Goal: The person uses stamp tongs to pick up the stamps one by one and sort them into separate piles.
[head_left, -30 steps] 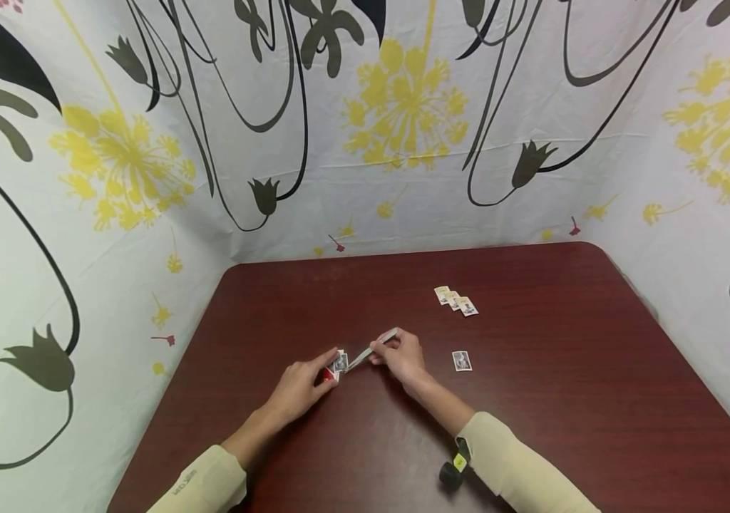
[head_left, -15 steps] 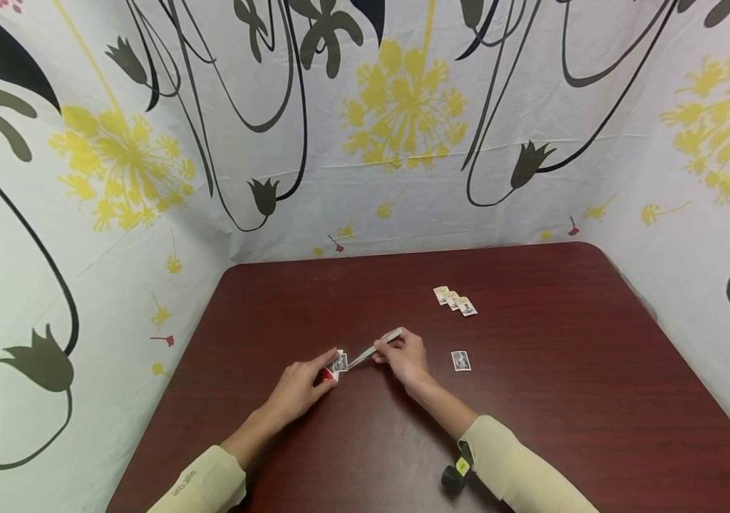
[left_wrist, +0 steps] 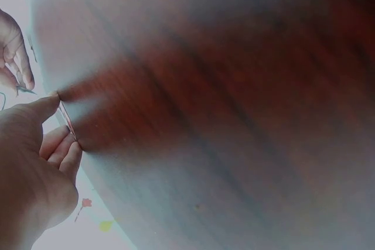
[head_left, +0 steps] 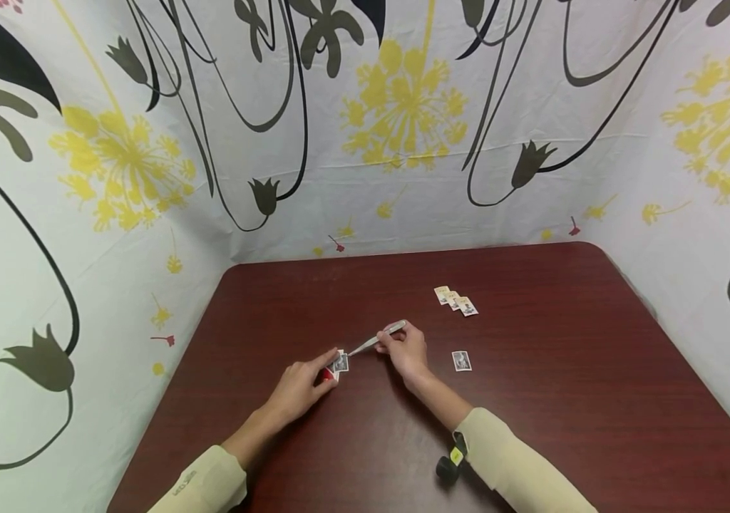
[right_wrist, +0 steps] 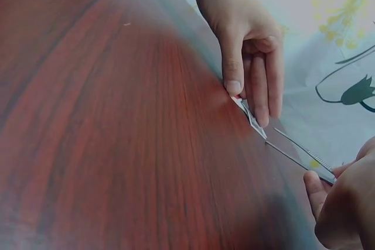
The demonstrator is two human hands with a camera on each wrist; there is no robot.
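Cards (head_left: 341, 363), grey-pictured and white-edged, sit pinched in the left hand (head_left: 301, 385), tweezers (head_left: 368, 345) in the right hand (head_left: 406, 354).

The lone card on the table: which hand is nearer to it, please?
Right. The right hand, holding tweezers, is just left of the lone card; the left hand is farther left, holding other cards.
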